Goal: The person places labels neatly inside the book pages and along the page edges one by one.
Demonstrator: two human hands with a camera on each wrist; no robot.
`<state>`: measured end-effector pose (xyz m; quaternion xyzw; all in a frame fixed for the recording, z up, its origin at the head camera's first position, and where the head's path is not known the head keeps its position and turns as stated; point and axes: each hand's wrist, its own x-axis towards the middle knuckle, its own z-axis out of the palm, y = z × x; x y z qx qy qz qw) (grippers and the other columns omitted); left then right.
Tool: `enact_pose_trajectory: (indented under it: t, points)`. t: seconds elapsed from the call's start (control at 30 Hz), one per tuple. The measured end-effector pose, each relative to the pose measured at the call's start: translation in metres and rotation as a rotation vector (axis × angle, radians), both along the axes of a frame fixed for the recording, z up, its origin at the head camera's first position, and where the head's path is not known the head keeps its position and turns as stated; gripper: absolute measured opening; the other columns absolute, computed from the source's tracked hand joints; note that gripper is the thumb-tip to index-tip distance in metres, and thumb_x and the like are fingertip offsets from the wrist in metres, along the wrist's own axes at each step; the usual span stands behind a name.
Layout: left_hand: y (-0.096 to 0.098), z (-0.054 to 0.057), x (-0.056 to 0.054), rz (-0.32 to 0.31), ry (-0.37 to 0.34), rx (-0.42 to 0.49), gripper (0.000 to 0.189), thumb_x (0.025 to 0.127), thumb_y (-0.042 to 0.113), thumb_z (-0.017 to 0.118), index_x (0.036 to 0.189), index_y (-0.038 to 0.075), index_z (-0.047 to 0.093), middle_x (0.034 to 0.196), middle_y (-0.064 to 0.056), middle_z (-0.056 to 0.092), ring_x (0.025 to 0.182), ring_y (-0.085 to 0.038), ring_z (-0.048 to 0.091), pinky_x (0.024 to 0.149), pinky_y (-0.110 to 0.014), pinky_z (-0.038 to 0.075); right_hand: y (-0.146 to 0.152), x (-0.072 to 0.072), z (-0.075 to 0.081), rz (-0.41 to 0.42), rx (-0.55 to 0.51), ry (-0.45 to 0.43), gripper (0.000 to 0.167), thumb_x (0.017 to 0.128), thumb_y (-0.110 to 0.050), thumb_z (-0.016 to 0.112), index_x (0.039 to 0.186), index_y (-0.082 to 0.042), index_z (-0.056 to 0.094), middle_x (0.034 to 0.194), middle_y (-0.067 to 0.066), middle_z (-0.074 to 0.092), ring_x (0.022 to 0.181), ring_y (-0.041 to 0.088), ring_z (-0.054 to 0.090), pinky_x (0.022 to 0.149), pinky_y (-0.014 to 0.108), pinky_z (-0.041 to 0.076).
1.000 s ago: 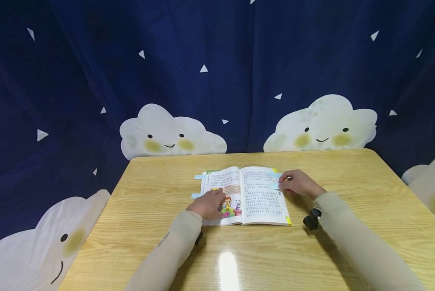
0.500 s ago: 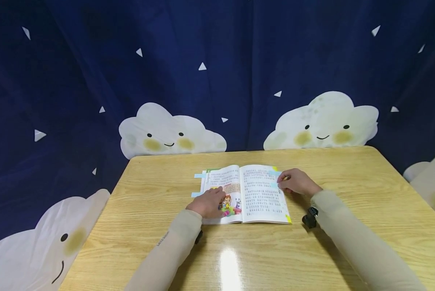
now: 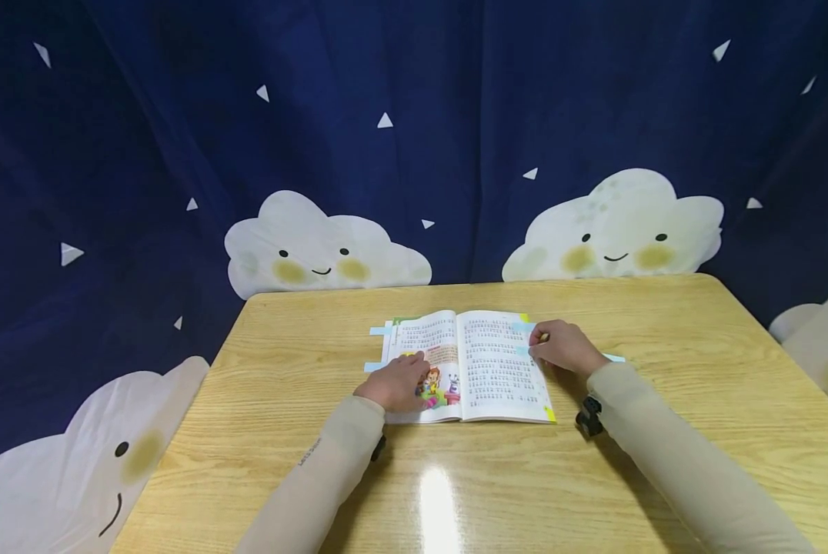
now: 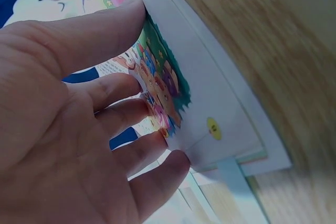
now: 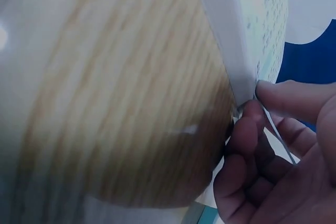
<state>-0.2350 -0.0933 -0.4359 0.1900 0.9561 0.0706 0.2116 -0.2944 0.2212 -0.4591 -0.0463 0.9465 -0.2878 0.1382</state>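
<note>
An open book (image 3: 500,385) with printed text and cartoon pictures lies on the table. My left hand (image 3: 396,382) rests with its fingers spread on the left page, over a coloured picture (image 4: 157,85). At the right page's outer edge, my right hand (image 3: 566,348) pinches a thin light-blue sticky tab (image 3: 522,351) between thumb and fingertips. In the right wrist view, the strip (image 5: 281,140) runs edge-on from the fingertips back toward the palm. Another light-blue tab (image 3: 522,328) lies just above on the same page, partly behind the fingers.
Light-blue tabs stick out from the book's left side, an upper tab (image 3: 379,331) and a lower tab (image 3: 373,367). A light-blue edge (image 3: 615,358) shows beyond the right wrist, mostly hidden. Behind the wooden table (image 3: 303,338) hangs a dark blue curtain (image 3: 455,138) with clouds.
The pinched tab lies flatter against the page than a second ago. A light-blue edge has come into view beyond the right wrist. The left hand stays on its page.
</note>
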Motion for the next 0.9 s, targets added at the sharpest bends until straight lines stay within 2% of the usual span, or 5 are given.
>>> enact_pose_trajectory:
  t: [0.13, 0.6, 0.77, 0.9]
  points:
    - [0.0006, -0.0005, -0.0005, 0.012, -0.013, -0.005, 0.063, 0.094, 0.034, 0.068, 0.149, 0.017, 0.043, 0.166, -0.003, 0.024, 0.152, -0.031, 0.028, 0.121, -0.047, 0.034, 0.0004, 0.0001, 0.0004, 0.004, 0.006, 0.008, 0.010, 0.090, -0.017, 0.065, 0.091, -0.007, 0.064, 0.068, 0.001, 0.056, 0.059, 0.015, 0.052, 0.055, 0.025, 0.039]
    - [0.0003, 0.0010, -0.0004, 0.014, -0.014, 0.003, 0.057, 0.093, 0.032, 0.068, 0.144, 0.017, 0.047, 0.166, -0.004, 0.025, 0.152, -0.032, 0.028, 0.120, -0.048, 0.035, 0.0017, -0.0009, -0.0007, -0.025, -0.010, -0.001, 0.010, 0.087, -0.017, 0.066, 0.089, -0.007, 0.065, 0.069, 0.001, 0.057, 0.062, 0.016, 0.053, 0.057, 0.025, 0.039]
    - [-0.0002, -0.0005, -0.0025, 0.003, 0.001, 0.011, 0.051, 0.092, 0.032, 0.069, 0.137, 0.017, 0.051, 0.165, -0.004, 0.027, 0.151, -0.033, 0.030, 0.117, -0.049, 0.039, -0.0013, -0.0010, 0.0016, -0.029, 0.027, 0.004, 0.010, 0.086, -0.017, 0.066, 0.089, -0.008, 0.065, 0.073, 0.003, 0.059, 0.063, 0.016, 0.053, 0.058, 0.025, 0.039]
    - [0.0000, -0.0016, -0.0032, 0.005, -0.003, 0.013, 0.049, 0.092, 0.033, 0.069, 0.136, 0.018, 0.052, 0.165, -0.004, 0.027, 0.151, -0.034, 0.030, 0.118, -0.049, 0.038, -0.0050, 0.0018, 0.0034, -0.020, 0.085, 0.042, 0.010, 0.086, -0.017, 0.066, 0.088, -0.008, 0.063, 0.078, 0.005, 0.059, 0.067, 0.018, 0.053, 0.059, 0.026, 0.039]
